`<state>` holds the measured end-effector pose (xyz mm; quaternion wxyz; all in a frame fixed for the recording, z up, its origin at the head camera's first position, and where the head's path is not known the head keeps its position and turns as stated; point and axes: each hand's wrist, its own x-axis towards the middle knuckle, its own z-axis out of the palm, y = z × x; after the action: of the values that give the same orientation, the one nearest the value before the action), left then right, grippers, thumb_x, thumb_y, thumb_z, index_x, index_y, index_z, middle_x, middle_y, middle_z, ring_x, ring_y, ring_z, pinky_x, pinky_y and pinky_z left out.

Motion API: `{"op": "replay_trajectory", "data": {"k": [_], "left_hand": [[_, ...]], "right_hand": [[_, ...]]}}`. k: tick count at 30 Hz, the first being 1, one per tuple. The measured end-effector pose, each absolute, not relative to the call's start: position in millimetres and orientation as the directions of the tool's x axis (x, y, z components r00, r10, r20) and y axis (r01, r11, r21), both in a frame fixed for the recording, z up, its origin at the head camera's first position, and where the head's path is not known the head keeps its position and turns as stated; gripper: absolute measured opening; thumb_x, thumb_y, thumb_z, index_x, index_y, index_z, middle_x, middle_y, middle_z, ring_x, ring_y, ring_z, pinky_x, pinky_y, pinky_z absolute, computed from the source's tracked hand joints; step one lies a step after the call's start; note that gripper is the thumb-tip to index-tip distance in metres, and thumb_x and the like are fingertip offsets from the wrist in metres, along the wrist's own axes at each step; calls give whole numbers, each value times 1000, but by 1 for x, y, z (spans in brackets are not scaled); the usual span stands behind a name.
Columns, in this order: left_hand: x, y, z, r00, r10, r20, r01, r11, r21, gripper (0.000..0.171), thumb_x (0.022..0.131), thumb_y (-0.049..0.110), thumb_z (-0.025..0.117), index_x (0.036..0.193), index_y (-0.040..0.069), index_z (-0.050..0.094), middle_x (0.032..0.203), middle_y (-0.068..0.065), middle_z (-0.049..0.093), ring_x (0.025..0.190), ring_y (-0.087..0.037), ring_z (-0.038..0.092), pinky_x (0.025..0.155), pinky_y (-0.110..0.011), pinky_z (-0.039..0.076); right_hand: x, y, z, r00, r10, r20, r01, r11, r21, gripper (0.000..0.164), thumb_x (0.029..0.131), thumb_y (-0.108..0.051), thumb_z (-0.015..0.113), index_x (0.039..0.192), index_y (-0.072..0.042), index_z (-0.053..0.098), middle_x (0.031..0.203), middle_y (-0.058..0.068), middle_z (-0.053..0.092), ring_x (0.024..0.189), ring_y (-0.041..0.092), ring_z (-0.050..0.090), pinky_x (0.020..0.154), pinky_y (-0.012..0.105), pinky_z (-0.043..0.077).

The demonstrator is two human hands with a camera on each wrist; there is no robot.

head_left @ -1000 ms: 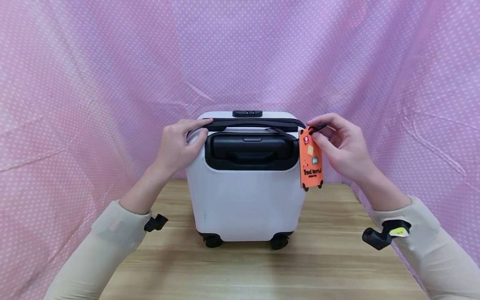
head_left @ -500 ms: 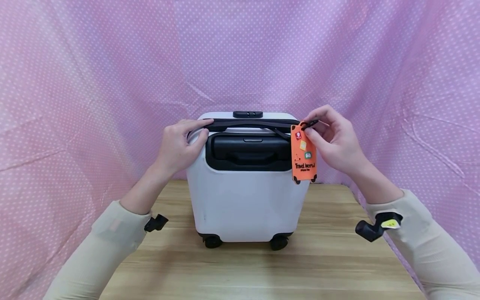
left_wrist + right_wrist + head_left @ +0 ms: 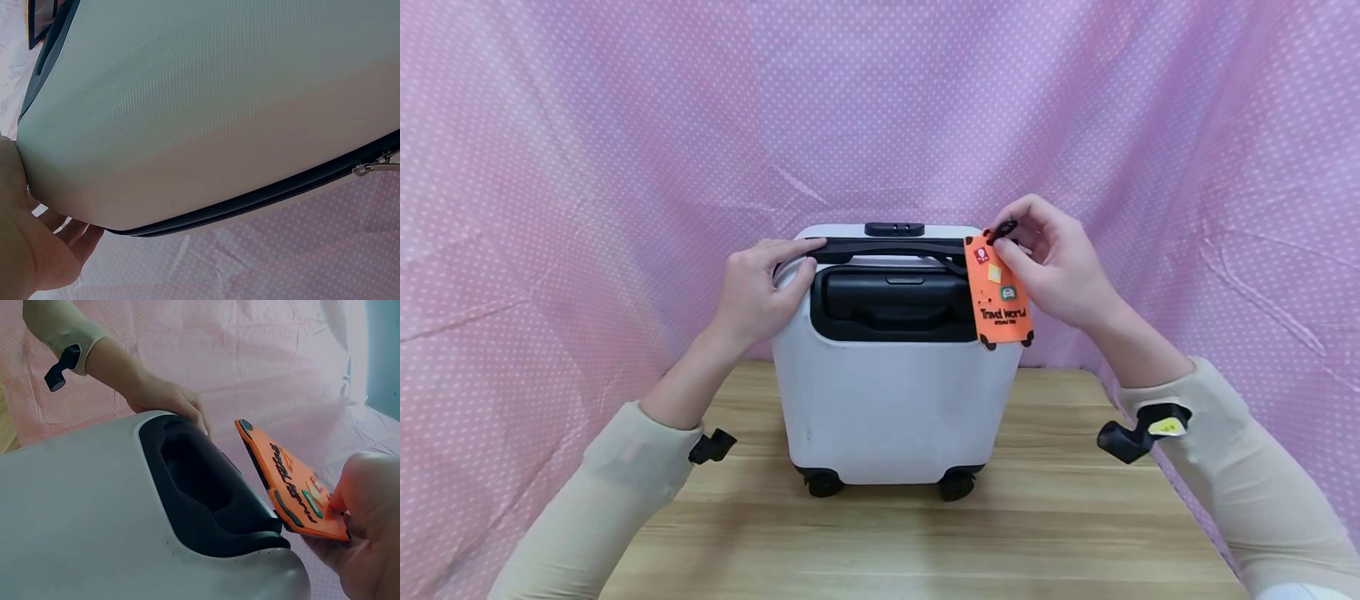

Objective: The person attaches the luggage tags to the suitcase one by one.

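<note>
A white suitcase (image 3: 887,400) stands upright on its black wheels, with a black top carry handle (image 3: 895,248) and a recessed black pull handle (image 3: 895,300). My left hand (image 3: 762,287) grips its upper left corner, index finger along the top and thumb on the front; in the left wrist view, fingers (image 3: 84,244) curl round the shell's edge. My right hand (image 3: 1056,262) pinches the black strap of an orange luggage tag (image 3: 1002,304) that reads "Travel World". The tag hangs over the upper right corner, overlapping the pull handle there. A black strap runs behind it toward the carry handle.
The suitcase stands on a wood-grain table (image 3: 820,550). A pink dotted cloth (image 3: 880,108) hangs behind and on both sides. A black combination lock (image 3: 895,228) sits on top of the case. Zipper pulls (image 3: 375,165) show along its side seam.
My right hand has moved left and upward, carrying the luggage tag from beside the suitcase to over its upper right corner. My left hand has stayed in place.
</note>
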<state>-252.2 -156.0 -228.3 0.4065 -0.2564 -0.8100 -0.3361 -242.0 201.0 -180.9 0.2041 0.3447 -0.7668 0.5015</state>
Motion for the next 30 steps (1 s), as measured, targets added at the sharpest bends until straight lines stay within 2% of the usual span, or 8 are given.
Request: {"op": "replay_trajectory", "data": {"k": [3,7,13,17,23,30], "left_hand": [[-253,-156,-228,-532,146,834,691,644,328,29,97,12,67,122,9,81,119,-16,80,100,-34,75,71,-40,48],[-253,-156,-228,-533,152,832,695,639,329,30,97,14,67,123,9,80,120,-16,80,105,-35,75,79,-44,55],[-254,-156,-229,-533,139,835,701,626,343,30,96,13,66,121,8,81,119,-17,80,109,-36,76,89,-51,58],[-255,-156,-230,-528,138,838,702,626,339,30,96,12,66,121,8,81,119,-17,80,109,-35,76,87,-50,57],[-255,-156,-231,-526,137,840,705,622,341,29,96,12,67,121,8,81,117,-16,81,104,-34,76,78,-39,52],[-256,-156,-230,-518,136,845,716,610,340,29,95,12,68,120,8,81,116,-17,81,104,-34,76,81,-41,54]], "right_hand": [[-241,200,-176,-709,-322,627,-705,332,-627,15,103,4,58,117,6,59,104,0,66,84,12,64,66,19,56],[-240,203,-173,-741,-298,602,-670,384,-635,15,102,3,56,117,4,60,102,-3,64,82,11,63,62,19,53],[-244,200,-173,-754,-339,562,-656,381,-652,16,104,1,55,119,4,60,106,1,63,86,12,65,67,19,57],[-245,193,-173,-767,-342,543,-641,383,-665,13,104,0,56,116,2,61,111,6,62,90,13,67,70,21,59],[-250,186,-172,-764,-354,539,-645,414,-642,10,102,1,59,111,3,64,113,11,64,94,14,70,74,20,60],[-254,176,-172,-734,-417,536,-679,425,-599,10,99,3,64,108,3,68,113,18,70,89,14,72,74,19,61]]}}
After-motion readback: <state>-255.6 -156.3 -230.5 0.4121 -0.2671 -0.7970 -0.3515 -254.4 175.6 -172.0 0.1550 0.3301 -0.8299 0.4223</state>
